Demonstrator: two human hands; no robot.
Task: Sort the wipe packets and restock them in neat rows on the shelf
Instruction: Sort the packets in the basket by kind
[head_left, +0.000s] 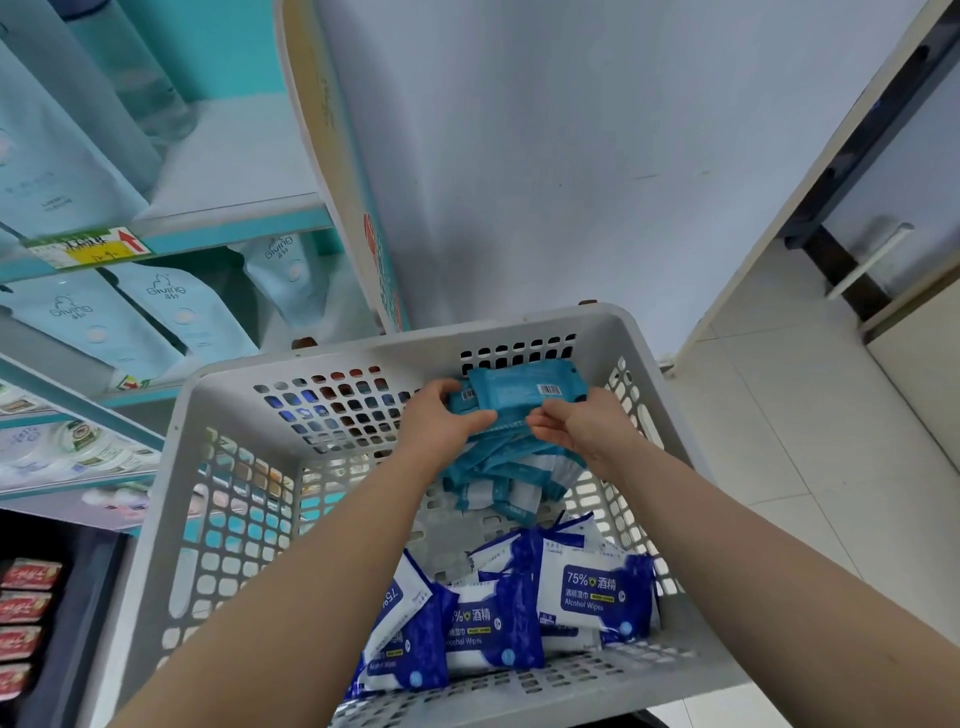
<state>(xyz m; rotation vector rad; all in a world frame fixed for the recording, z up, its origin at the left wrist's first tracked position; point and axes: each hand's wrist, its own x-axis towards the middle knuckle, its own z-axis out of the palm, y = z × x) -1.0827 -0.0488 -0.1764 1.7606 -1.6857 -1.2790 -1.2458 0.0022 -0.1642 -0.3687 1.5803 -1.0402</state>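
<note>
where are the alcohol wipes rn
Head view: the alcohol wipes lie in the basket at its near right corner, nearer the camera than the teal packets.

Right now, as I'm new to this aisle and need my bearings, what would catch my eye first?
The left hand and right hand grip a fanned stack of teal wipe packets at the far end of a white perforated basket. Blue-and-white alcohol wipes packets lie at its near end. Pale blue Giving pouches stand on the shelves at left.
</note>
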